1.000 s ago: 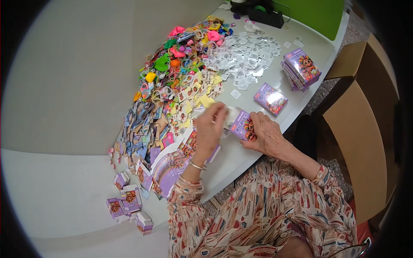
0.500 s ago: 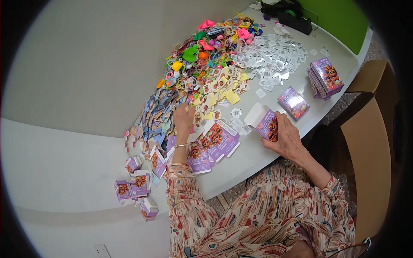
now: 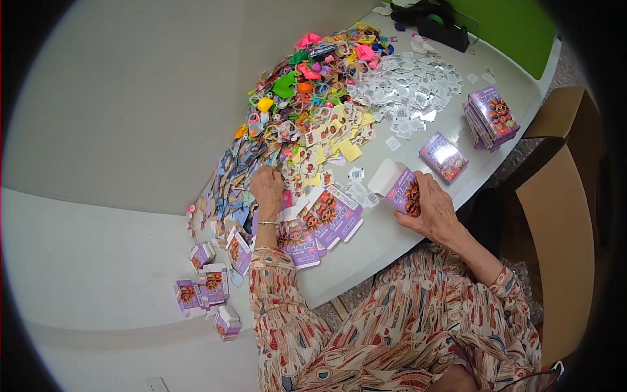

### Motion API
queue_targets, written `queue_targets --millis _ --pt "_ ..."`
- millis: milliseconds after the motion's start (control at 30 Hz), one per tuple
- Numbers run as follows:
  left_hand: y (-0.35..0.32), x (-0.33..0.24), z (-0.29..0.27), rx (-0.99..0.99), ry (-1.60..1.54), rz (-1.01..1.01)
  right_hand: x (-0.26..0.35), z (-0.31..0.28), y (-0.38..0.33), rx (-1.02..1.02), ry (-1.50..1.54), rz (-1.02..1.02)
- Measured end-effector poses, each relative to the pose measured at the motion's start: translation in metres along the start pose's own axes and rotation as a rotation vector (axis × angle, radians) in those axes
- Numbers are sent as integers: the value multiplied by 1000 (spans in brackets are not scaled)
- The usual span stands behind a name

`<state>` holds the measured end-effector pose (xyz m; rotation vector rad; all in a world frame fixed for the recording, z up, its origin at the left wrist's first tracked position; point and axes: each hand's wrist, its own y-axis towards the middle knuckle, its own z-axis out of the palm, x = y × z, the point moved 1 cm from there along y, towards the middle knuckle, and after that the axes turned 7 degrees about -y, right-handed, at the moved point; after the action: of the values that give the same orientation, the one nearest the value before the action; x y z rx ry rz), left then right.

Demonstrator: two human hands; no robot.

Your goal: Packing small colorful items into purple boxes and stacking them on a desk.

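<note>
My right hand [image 3: 436,208] grips a small purple box [image 3: 403,189] with cartoon figures, its white top flap raised on the left. My left hand [image 3: 267,185] reaches into the heap at the edge of a pile of bluish packets [image 3: 235,173]; its fingertips are curled down and what they pinch, if anything, is hidden. Beside that hand lie yellow-backed sticker cards [image 3: 320,147]. Flat purple cartons [image 3: 330,212] overlap just right of my left wrist. A finished-looking closed purple box [image 3: 444,157] lies beyond my right hand.
A stack of purple boxes [image 3: 493,119] stands at the table's right edge. Small white sachets [image 3: 411,85] and colourful trinkets [image 3: 304,78] are heaped farther back, near a black tape dispenser [image 3: 444,32]. Several small boxes [image 3: 212,281] sit at left. An open cardboard carton [image 3: 555,202] stands at right.
My left hand has shifted left and slightly nearer, from the sticker cards onto the edge of the bluish packets. My right hand still holds the purple box in nearly the same place.
</note>
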<state>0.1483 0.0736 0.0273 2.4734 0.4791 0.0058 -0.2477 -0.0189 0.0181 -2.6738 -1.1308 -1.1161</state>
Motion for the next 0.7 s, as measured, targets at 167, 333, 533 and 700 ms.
queue_targets --millis 167,333,533,700 --pt "6 -3 -4 -94 99 58 -1 0 1 -48 18 -13" --pt "3 6 1 141 111 7 1 -1 1 -64 14 -39" --pt "7 -2 10 321 140 12 -3 0 1 -76 -3 -43" --pt "10 0 9 250 94 30 -2 1 0 -44 1 -29"
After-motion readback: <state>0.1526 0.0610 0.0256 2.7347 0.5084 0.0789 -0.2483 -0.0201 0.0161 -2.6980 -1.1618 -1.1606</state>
